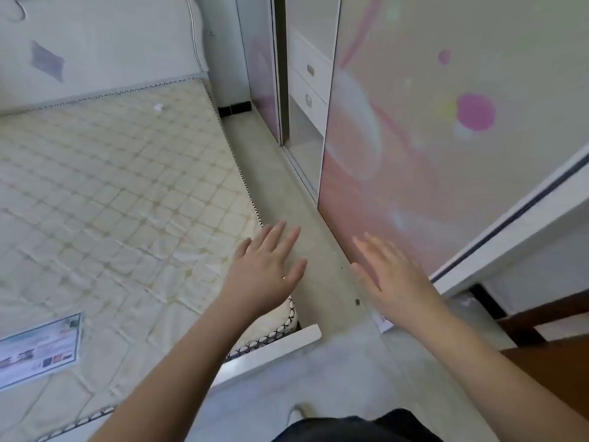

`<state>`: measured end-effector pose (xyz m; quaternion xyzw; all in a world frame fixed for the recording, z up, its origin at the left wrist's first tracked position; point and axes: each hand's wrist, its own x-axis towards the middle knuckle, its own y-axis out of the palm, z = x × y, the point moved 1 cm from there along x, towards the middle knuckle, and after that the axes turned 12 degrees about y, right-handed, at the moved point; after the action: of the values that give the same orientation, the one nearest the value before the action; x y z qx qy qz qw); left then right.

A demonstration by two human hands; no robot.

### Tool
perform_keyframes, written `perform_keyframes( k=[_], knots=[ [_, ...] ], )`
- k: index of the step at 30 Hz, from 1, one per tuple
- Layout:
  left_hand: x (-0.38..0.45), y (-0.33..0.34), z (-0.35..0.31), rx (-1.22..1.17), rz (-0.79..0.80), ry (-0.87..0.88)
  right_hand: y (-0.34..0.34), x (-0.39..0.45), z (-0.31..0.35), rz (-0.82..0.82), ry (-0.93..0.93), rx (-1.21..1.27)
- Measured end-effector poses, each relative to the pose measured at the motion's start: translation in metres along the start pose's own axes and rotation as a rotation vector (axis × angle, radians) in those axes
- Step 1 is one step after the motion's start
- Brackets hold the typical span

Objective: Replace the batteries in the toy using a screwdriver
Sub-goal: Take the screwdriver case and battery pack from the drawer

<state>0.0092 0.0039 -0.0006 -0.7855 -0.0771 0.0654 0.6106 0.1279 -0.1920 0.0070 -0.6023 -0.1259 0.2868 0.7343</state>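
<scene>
Dark clothing (357, 425) at the near edge belongs to the person wearing the camera, who stands on a pale floor (306, 199) in the aisle between a bed and a wardrobe. Both forearms reach forward over this aisle. Left hand (266, 266): palm down, fingers straight and slightly spread, holding nothing, poised above the near right corner of the bare quilted mattress (111, 186). Right hand (392, 275): likewise flat and empty, fingers extended, blurred, just in front of the pink-patterned sliding wardrobe door (430, 122); whether it touches the door cannot be told. Farther along, the door stands open on a gap showing white drawers (310, 81). A printed label (39, 349) lies on the mattress at near left, and a padded headboard (95, 43) closes the far left. At near right is the white edge of a table (526, 231).

Toy, screwdriver and batteries do not appear anywhere in view. Judged step: none of the work itself has begun; the person is probably still on the way to fetch the items. The next move likely calls for locating the toy and screwdriver, perhaps in the wardrobe ahead.
</scene>
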Motion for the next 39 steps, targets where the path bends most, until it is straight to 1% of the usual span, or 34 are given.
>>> perform_keyframes(
  k=[3, 8, 10, 14, 18, 21, 27, 33, 36, 39],
  knots=[
    [0.021, 0.010, -0.003, 0.058, -0.017, -0.002, 0.000, 0.023, -0.008, -0.017, -0.016, -0.052],
    [0.061, 0.031, -0.001, 0.084, 0.010, -0.037, 0.002, 0.071, -0.028, -0.039, -0.062, -0.029],
    [0.080, 0.035, -0.002, 0.081, 0.023, -0.066, 0.002, 0.093, -0.040, -0.051, -0.094, -0.022],
    [0.111, 0.039, -0.009, 0.089, 0.034, -0.153, -0.003, 0.139, -0.064, -0.025, -0.117, -0.010],
    [0.141, 0.041, -0.022, 0.091, 0.043, -0.208, -0.011, 0.180, -0.075, -0.014, -0.161, 0.010],
    [0.159, 0.044, -0.025, 0.086, 0.043, -0.222, -0.012, 0.205, -0.073, -0.008, -0.164, 0.040],
    [0.187, 0.042, -0.018, 0.044, -0.009, -0.202, -0.006, 0.235, -0.068, 0.011, -0.202, 0.047],
    [0.216, 0.046, -0.003, 0.051, 0.022, -0.179, 0.001, 0.265, -0.056, -0.010, -0.184, 0.010],
    [0.241, 0.043, 0.020, 0.048, 0.025, -0.158, 0.002, 0.295, -0.039, -0.018, -0.175, 0.025],
    [0.271, 0.033, 0.061, 0.056, 0.005, -0.150, 0.005, 0.336, -0.023, -0.040, -0.147, 0.039]
  ],
)
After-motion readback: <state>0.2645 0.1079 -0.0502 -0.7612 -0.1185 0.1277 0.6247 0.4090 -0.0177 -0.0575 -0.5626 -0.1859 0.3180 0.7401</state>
